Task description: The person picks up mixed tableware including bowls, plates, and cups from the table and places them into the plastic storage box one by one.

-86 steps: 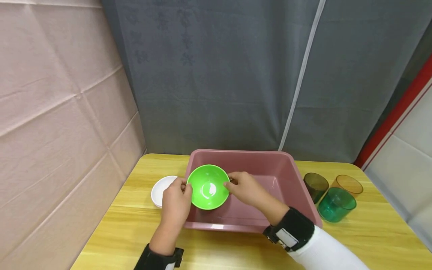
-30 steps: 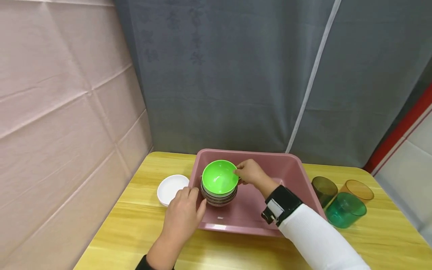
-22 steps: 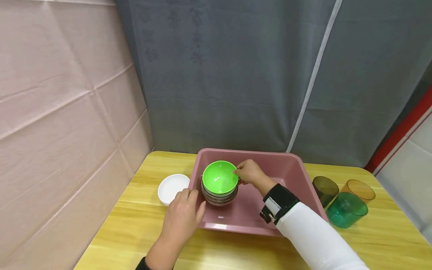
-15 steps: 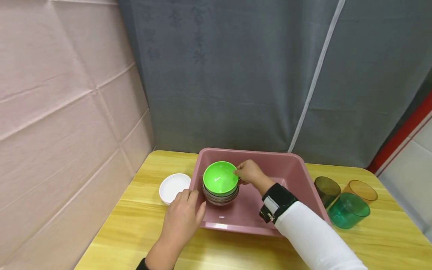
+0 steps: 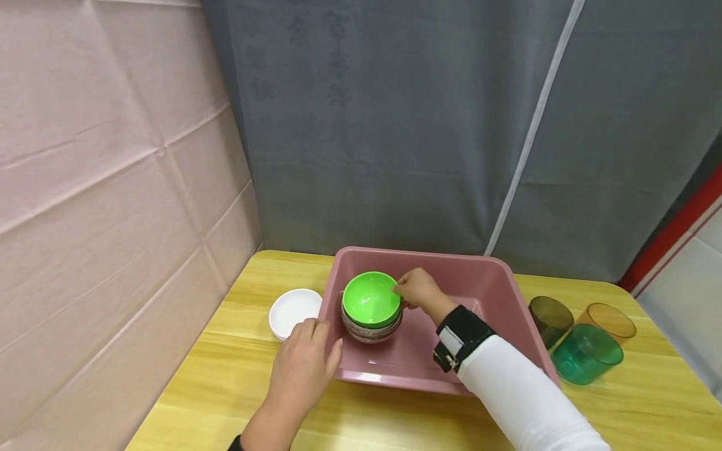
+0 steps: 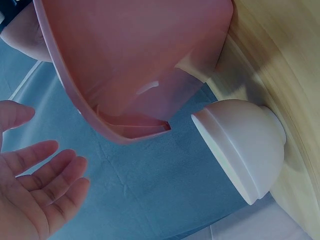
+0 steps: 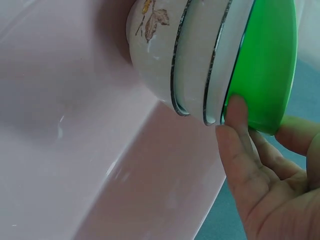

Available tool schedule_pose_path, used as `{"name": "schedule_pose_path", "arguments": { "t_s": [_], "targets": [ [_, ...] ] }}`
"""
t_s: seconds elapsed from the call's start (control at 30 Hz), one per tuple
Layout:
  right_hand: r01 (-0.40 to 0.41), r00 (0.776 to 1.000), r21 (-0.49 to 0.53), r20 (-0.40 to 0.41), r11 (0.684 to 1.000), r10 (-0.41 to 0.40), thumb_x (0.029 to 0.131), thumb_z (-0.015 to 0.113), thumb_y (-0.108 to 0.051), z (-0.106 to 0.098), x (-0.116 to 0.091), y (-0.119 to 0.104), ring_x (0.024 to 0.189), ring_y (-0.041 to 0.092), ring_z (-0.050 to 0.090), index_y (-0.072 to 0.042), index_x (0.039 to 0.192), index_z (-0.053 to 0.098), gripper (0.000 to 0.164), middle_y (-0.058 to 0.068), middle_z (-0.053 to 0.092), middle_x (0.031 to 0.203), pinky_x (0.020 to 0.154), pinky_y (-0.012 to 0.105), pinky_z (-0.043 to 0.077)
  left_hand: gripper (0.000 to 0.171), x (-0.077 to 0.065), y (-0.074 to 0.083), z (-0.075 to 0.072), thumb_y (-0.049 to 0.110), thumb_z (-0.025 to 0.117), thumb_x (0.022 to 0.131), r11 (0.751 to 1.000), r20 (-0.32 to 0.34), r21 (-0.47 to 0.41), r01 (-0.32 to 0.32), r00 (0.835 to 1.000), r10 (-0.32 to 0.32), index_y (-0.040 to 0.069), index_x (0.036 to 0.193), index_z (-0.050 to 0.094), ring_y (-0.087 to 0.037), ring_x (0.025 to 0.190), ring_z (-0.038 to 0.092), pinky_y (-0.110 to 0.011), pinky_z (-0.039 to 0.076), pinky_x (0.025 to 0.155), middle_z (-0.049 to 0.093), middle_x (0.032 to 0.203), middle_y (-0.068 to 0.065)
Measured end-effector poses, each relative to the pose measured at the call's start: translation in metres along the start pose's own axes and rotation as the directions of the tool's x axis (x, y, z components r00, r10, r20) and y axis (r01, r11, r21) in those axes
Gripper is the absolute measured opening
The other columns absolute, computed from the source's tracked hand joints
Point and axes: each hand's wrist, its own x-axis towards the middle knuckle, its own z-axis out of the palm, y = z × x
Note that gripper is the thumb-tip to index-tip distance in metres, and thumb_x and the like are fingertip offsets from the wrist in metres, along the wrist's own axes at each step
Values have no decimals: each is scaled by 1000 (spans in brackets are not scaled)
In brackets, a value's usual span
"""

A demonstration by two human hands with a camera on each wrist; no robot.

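Note:
My right hand (image 5: 420, 290) pinches the rim of a green bowl (image 5: 371, 300) between thumb and fingers. The green bowl sits in a stack of white bowls (image 7: 160, 55) with dark rims and a leaf print, at the left end of a pink basin (image 5: 445, 376). In the right wrist view my fingertips lie right at the top white rim. My left hand (image 5: 301, 363) is over the basin's near left edge, fingers loose and holding nothing. Beside it on the left stands a white bowl (image 6: 245, 145), upright on the table.
Right of the basin stand a brown cup (image 5: 551, 316), an orange cup (image 5: 615, 319) and a green cup (image 5: 588, 356), close together on the wooden table (image 5: 220, 376). A grey curtain (image 5: 383, 125) hangs behind, a pale cloth wall (image 5: 113, 219) on the left.
Both hands held the green bowl over the basin; my left hand has let go and moved down and back. The green bowl has gone down into the white stack, still in my right hand.

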Motion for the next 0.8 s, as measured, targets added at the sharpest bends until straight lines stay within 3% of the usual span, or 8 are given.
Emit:
{"name": "schedule_pose_path", "arguments": {
  "t_s": [0.53, 0.8],
  "targets": [
    [-22, 999, -104, -25, 994, 20, 90, 67, -13, 5, 5, 0, 61, 17, 65, 3, 90, 74, 18, 7, 67, 67, 60, 29, 55, 26, -1, 0, -3, 17, 78, 74, 999, 19, -10, 41, 999, -40, 1, 89, 63, -25, 74, 58, -39, 50, 61, 59, 85, -9],
    [-14, 999, -149, -42, 989, 7, 88, 69, -13, 6, 4, -3, 70, 26, 68, 2, 82, 74, 17, 6, 66, 62, 55, 25, 50, 26, -2, -1, -4, 17, 78, 75, 999, 31, -6, 53, 998, -53, 1, 90, 64, -25, 75, 57, -39, 51, 62, 58, 84, -9]
  ]
}}
